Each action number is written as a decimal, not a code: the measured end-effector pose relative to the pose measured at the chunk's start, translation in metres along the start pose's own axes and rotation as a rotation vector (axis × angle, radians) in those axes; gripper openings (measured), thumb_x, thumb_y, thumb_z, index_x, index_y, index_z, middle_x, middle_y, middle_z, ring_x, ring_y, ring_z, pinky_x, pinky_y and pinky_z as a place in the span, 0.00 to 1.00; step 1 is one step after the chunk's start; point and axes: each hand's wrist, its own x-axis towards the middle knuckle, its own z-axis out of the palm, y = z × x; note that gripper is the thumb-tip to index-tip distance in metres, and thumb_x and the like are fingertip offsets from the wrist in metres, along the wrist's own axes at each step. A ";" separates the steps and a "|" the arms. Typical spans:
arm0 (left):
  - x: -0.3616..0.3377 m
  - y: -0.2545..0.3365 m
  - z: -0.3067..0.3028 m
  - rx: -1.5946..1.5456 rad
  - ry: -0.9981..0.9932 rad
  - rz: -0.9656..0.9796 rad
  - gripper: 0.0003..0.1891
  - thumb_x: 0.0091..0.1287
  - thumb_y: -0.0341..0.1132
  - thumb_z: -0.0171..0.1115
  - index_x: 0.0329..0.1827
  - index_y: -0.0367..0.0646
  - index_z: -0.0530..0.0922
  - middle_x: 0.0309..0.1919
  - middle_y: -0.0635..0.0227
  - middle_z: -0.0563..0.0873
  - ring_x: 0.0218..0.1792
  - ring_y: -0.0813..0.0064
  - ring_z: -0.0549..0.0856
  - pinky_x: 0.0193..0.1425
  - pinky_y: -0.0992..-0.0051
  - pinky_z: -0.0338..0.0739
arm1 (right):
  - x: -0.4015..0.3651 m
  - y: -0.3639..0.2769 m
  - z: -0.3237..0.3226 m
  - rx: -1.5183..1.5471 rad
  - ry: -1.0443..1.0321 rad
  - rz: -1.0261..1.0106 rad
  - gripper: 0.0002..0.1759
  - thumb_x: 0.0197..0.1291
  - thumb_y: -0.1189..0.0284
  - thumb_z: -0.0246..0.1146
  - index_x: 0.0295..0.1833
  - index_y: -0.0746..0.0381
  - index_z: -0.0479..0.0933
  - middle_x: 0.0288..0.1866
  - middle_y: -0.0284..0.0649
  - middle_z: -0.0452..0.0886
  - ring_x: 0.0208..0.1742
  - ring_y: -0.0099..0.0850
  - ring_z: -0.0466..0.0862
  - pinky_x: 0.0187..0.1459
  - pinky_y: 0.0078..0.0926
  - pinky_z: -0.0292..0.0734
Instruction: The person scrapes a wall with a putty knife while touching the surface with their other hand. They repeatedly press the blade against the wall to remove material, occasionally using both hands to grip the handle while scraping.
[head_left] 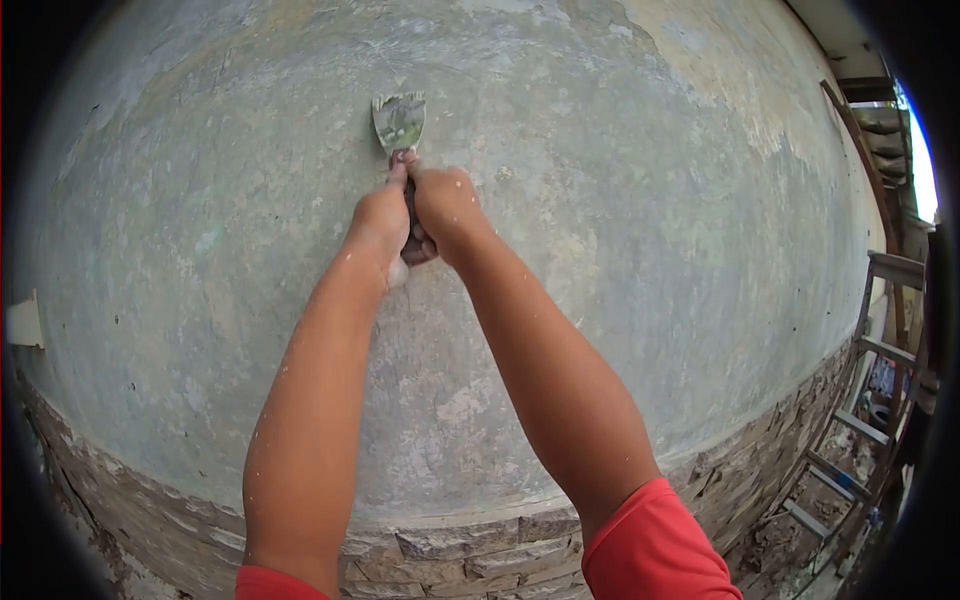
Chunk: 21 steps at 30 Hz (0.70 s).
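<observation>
Both arms reach up and forward to a worn grey-green wall (600,220) with patchy, flaking paint. A scraper (400,122) with a wide metal blade points upward against the wall, its blade edge chipped or crusted with paint. My left hand (380,222) is closed around the dark handle from the left. My right hand (446,208) closes on the same handle from the right, its thumb near the base of the blade. Most of the handle is hidden by the fingers. Small pale flecks dot both forearms.
Rough stone cladding (460,545) runs along the wall's lower part. A ladder (860,428) leans at the right, with debris on the ground around it. A pale box-like fitting (24,322) sits at the far left edge. Peeling paint (740,70) spreads across the upper right.
</observation>
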 end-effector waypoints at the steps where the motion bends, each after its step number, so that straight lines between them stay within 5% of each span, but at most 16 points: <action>1: -0.016 -0.019 -0.002 -0.045 0.035 -0.036 0.21 0.75 0.57 0.42 0.31 0.54 0.72 0.16 0.77 0.73 0.14 0.81 0.68 0.17 0.78 0.62 | -0.009 0.025 -0.003 -0.046 -0.014 0.004 0.28 0.66 0.55 0.57 0.24 0.68 0.73 0.14 0.38 0.71 0.11 0.29 0.69 0.14 0.33 0.61; 4: -0.077 -0.102 -0.020 -0.123 0.050 -0.130 0.20 0.75 0.55 0.45 0.39 0.48 0.75 0.19 0.72 0.77 0.16 0.77 0.75 0.17 0.74 0.66 | -0.099 0.086 -0.016 0.050 -0.074 0.118 0.24 0.69 0.55 0.54 0.36 0.68 0.75 0.15 0.34 0.71 0.08 0.22 0.67 0.10 0.24 0.61; 7: -0.160 -0.194 -0.042 -0.213 0.034 -0.228 0.21 0.75 0.54 0.46 0.38 0.44 0.74 0.18 0.70 0.76 0.13 0.75 0.74 0.15 0.73 0.67 | -0.206 0.131 -0.031 0.164 -0.126 0.459 0.24 0.70 0.54 0.55 0.41 0.67 0.76 0.17 0.31 0.72 0.11 0.18 0.69 0.11 0.19 0.61; 11: -0.224 -0.262 -0.050 -0.142 0.083 -0.320 0.23 0.75 0.53 0.45 0.40 0.41 0.77 0.22 0.68 0.79 0.15 0.74 0.76 0.16 0.73 0.69 | -0.286 0.169 -0.040 0.189 -0.112 0.664 0.22 0.70 0.54 0.55 0.40 0.65 0.76 0.18 0.30 0.73 0.11 0.18 0.68 0.11 0.19 0.60; 13: -0.221 -0.259 -0.037 -0.009 0.192 -0.108 0.23 0.75 0.53 0.45 0.43 0.40 0.77 0.24 0.68 0.80 0.15 0.74 0.76 0.16 0.73 0.69 | -0.288 0.174 -0.041 0.140 -0.036 0.606 0.21 0.70 0.55 0.54 0.42 0.64 0.76 0.18 0.30 0.73 0.12 0.18 0.68 0.12 0.18 0.60; 16: -0.177 -0.200 -0.036 -0.205 -0.065 -0.380 0.22 0.74 0.54 0.47 0.39 0.42 0.76 0.21 0.71 0.76 0.15 0.76 0.73 0.16 0.75 0.68 | -0.255 0.160 -0.049 0.254 -0.004 0.524 0.19 0.72 0.57 0.53 0.50 0.64 0.74 0.28 0.37 0.80 0.21 0.23 0.79 0.21 0.20 0.72; 18: -0.131 -0.174 -0.028 -0.145 -0.090 -0.187 0.23 0.75 0.53 0.45 0.33 0.42 0.71 0.19 0.70 0.73 0.13 0.77 0.70 0.17 0.74 0.66 | -0.249 0.138 -0.048 0.368 0.072 0.444 0.20 0.71 0.57 0.54 0.50 0.65 0.73 0.35 0.40 0.81 0.29 0.27 0.82 0.29 0.23 0.76; 21: -0.109 -0.148 -0.013 -0.182 -0.083 -0.172 0.23 0.75 0.54 0.45 0.34 0.42 0.70 0.19 0.71 0.72 0.13 0.77 0.70 0.18 0.74 0.67 | -0.262 0.139 -0.057 0.453 0.154 0.366 0.21 0.72 0.58 0.52 0.54 0.67 0.70 0.46 0.47 0.82 0.44 0.36 0.84 0.42 0.31 0.81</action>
